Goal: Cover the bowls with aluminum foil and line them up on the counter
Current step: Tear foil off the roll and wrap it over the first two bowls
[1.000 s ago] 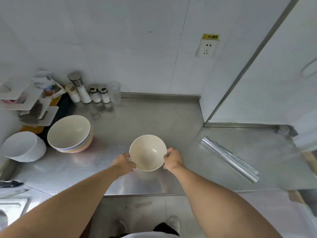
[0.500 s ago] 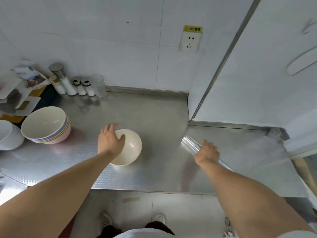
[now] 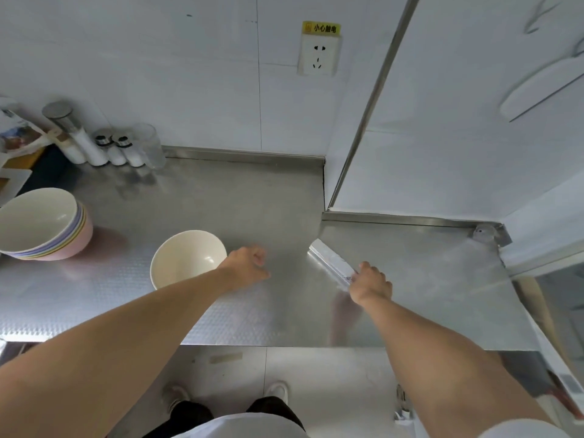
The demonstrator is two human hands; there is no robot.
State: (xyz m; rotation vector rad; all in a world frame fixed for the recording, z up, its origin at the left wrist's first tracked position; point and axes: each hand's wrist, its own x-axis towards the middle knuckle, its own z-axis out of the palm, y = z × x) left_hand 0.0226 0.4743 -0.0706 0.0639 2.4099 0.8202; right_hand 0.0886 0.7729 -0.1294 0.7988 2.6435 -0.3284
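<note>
I'm seeing brushed steel counter [image 3: 221, 200], embossed toward 6 o'clock; glossy cream bowl [image 3: 186, 259], looks plastic; shiny foil roll [image 3: 330, 259] at 3 o'clock; clear glass [image 3: 148, 145].

You've got one head cam only, wide-angle, looking steeply down over the bench [image 3: 196, 197] at arm's reach toward the wall; your shoes [image 3: 278, 390] show at bottom.

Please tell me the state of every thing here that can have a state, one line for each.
cream bowl: upright, uncovered, empty.
stack of bowls: nested, upright, uncovered.
foil roll: lying on the counter, held at its near end.
right hand: grips the foil roll.
left hand: loosely curled, holds nothing.
wall socket: nothing plugged in.
</note>
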